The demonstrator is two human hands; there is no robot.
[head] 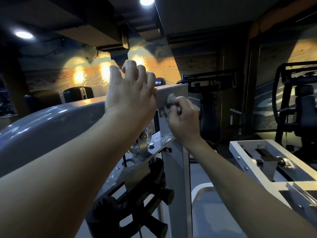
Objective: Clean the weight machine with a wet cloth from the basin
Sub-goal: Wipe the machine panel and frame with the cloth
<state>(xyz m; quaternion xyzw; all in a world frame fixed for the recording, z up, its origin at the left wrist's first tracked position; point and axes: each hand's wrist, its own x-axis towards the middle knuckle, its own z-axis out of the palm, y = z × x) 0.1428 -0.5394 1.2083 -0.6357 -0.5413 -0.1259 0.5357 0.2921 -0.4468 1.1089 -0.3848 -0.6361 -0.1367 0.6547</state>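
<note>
Head view: a person wipes the end of a weight machine's (174, 165) beam (173, 90) in a dim gym.

The right hand (186, 121) grips a bunched grey cloth (171, 100), fingers curled tight round it, and presses it to the near face of the beam, close to the beam's end. The left hand (128, 98) steadies on the beam just beside the cloth, fingers bent over the beam's top edge and thumb raised. Wiping looks to be the step in hand, with the basin out of sight. The flat plate (164, 143) and pulley (142, 140) below the beam appear streaked, so the next move likely calls for drawing the cloth down off the beam onto them, pressing firmly while keeping the fingers clear of the pulley.
</note>
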